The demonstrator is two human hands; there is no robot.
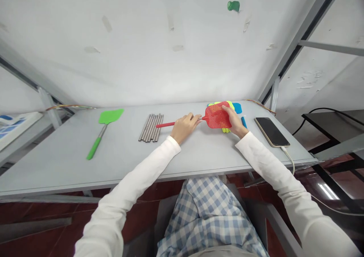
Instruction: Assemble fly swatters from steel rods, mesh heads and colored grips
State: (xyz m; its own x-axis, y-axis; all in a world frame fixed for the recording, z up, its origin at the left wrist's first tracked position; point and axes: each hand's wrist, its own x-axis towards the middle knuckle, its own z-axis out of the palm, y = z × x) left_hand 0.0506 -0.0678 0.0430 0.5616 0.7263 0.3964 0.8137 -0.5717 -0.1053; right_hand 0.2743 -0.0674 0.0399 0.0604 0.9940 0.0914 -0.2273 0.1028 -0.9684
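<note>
A red fly swatter [217, 115] lies sideways between my two hands, above the grey table. Closed round its metal rod, near where the red handle begins, is my left hand [184, 127]. My right hand [234, 120] pinches the right edge of the perforated red head, thumb on top. Beneath that head, yellow and blue swatter heads [237, 107] stick out, partly covered. Left of my left hand, several metal rods [151, 128] lie side by side. Further left rests a whole green fly swatter [110, 116], its green handle pointing toward the front edge.
A phone [272, 131] with a white charging cable [289, 158] lies at the table's right. Behind the table [125, 166] stands a white wall. Grey metal posts [274, 94] flank both ends, and thin wires run at the back corners.
</note>
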